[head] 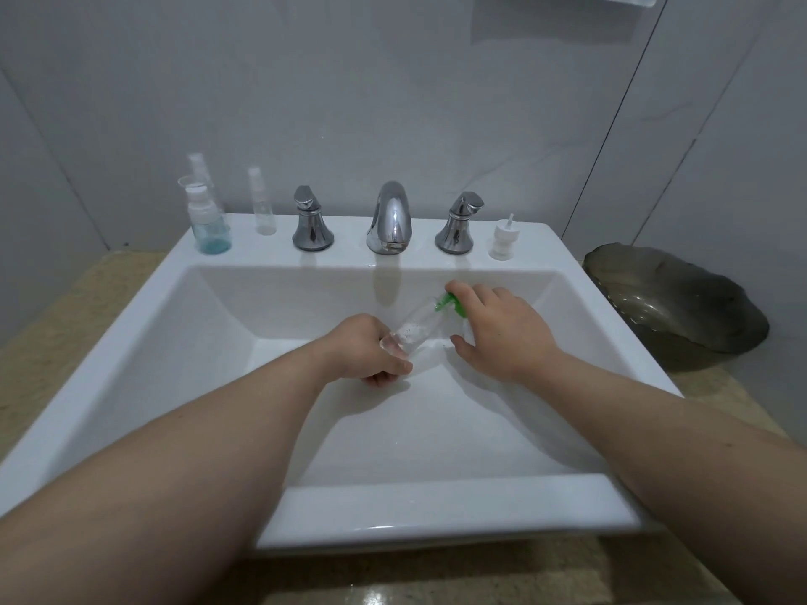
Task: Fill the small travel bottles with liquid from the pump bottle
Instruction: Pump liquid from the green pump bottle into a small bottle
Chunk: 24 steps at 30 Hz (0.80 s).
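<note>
Clear pump bottle [412,327] is tilted over the sink [131,342] basin, base toward the person, top pointing up and away to the right. Left hand [367,349] grips the base, fingers curled round it. Right hand [502,329] is at the top end, fingers curled over the green pump head [450,304], with the thumb lower beside the bottle; contact unclear. Both forearms reach in over the front rim.

Travel bottles stand on the back rim, left of the faucet [391,218]: a blue-liquid bottle [208,224], a taller clear bottle [198,168] behind it, and a slim clear bottle [264,203]. A white pump cap [504,238] stands at the right. A dark bowl [672,299] sits on the surface [87,277].
</note>
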Tool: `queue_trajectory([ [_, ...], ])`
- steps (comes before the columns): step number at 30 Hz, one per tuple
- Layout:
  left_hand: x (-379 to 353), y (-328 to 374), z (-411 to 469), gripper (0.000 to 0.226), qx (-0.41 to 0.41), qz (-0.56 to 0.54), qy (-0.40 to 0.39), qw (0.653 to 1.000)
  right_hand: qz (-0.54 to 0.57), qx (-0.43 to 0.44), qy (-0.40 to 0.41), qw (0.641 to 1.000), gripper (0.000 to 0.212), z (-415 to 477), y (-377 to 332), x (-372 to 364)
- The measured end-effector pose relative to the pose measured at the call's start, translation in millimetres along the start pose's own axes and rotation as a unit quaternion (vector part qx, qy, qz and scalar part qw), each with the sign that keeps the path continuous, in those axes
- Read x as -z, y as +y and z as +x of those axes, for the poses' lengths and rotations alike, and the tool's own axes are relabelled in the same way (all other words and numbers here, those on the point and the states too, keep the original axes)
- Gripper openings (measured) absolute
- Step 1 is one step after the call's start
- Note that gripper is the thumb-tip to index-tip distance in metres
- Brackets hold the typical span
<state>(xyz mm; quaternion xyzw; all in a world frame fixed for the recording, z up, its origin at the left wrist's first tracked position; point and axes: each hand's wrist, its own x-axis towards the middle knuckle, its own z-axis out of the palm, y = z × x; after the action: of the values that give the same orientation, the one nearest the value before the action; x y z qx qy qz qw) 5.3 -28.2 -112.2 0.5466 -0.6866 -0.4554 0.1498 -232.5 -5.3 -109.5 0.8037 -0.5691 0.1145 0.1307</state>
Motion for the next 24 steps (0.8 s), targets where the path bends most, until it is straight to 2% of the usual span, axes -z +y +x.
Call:
queue_trajectory([
  [3, 0.6, -0.5, 0.0, 0.017, 0.001, 0.001, 0.0, 1.0, -0.003, 0.01, 0.013, 1.0, 0.088, -1.4, 2.3, -0.5],
  [6, 0.8, 0.2, -0.6, 0.019, 0.002, 0.005, -0.001, 1.0, -0.008, 0.015, 0.016, 1.0, 0.094, -1.7, 3.0, -0.3],
  [24, 0.8, 1.7, -2.3, 0.02, 0.001, 0.006, 0.001, 1.0, 0.002, 0.012, 0.023, 1.0, 0.086, -1.8, 2.8, 0.2],
])
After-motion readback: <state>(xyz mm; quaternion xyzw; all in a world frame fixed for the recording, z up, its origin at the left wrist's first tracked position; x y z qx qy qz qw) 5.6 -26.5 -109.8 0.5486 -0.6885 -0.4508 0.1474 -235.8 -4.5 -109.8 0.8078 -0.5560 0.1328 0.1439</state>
